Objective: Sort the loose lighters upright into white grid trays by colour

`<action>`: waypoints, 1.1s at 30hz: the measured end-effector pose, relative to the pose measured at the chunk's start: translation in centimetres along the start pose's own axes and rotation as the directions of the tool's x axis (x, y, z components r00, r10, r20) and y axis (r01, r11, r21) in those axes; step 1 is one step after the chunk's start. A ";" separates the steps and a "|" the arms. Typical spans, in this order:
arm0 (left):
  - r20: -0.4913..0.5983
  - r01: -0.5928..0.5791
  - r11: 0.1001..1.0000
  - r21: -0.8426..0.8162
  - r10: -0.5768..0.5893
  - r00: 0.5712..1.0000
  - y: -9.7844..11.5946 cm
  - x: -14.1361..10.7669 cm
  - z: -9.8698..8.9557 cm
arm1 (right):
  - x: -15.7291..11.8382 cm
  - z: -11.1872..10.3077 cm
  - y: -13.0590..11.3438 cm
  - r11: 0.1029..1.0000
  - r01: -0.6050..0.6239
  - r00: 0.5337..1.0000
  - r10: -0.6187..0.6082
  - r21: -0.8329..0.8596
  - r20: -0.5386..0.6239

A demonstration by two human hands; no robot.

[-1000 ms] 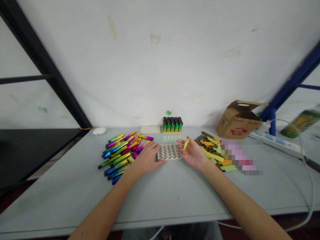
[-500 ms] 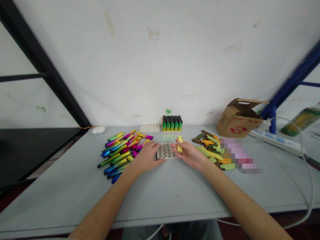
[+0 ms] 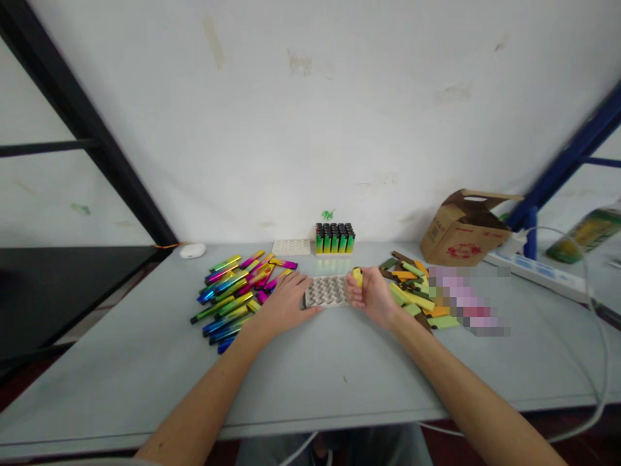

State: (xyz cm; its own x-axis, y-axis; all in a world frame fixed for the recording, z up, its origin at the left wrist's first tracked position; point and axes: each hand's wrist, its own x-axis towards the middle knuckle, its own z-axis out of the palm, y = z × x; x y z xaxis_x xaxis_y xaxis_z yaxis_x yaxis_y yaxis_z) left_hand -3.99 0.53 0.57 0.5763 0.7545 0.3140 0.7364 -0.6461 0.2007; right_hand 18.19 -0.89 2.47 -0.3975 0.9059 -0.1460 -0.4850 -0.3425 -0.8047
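Observation:
My left hand (image 3: 290, 299) grips the left end of a pale tray (image 3: 327, 291) with rows of holes, fingers at its far side and thumb at its near side. Something dark shows at that end, partly hidden by the hand. Over the tray's right end, my right hand (image 3: 371, 294) is closed around a yellow lighter (image 3: 358, 277), whose upper part sticks out of the fist. A pile of shiny multicoloured lighters (image 3: 233, 298) lies beside my left hand. Matt yellow, green, orange and brown lighters (image 3: 412, 294) are heaped right of my right hand.
Behind the tray, green-yellow lighters (image 3: 334, 239) stand upright in a block. Left of them lies another pale holed tray (image 3: 291, 247). An open cardboard box (image 3: 463, 233), a power strip (image 3: 538, 272) and a white cable (image 3: 604, 349) are at right. A white case (image 3: 193, 251) sits back left.
My right hand has shifted slightly right and turned, its fingers curling around the yellow lighter, which now shows less. My left hand stays on the tray.

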 end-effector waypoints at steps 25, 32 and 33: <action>-0.010 -0.020 0.999 0.025 0.020 1.000 -0.2 0.0 0.4 | -0.5 0.1 0.0 1.000 0.002 0.999 -0.003 0.006 0.033; -0.009 -0.005 1.000 -0.001 0.005 1.000 0.0 0.0 0.1 | -0.2 0.5 0.5 0.999 -0.013 1.000 0.012 0.046 0.016; -0.004 -0.002 1.000 -0.007 0.002 1.000 0.1 0.0 0.0 | -0.2 0.6 0.6 0.998 -0.021 1.000 0.020 0.052 0.011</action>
State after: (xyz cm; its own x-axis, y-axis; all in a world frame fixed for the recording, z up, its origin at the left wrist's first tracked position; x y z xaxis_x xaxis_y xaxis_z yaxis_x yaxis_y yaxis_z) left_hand -3.91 0.48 0.60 0.5764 0.7526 0.3183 0.7329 -0.6484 0.2061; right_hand 17.52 -1.41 2.29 -0.4158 0.8960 -0.1559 -0.5161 -0.3736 -0.7707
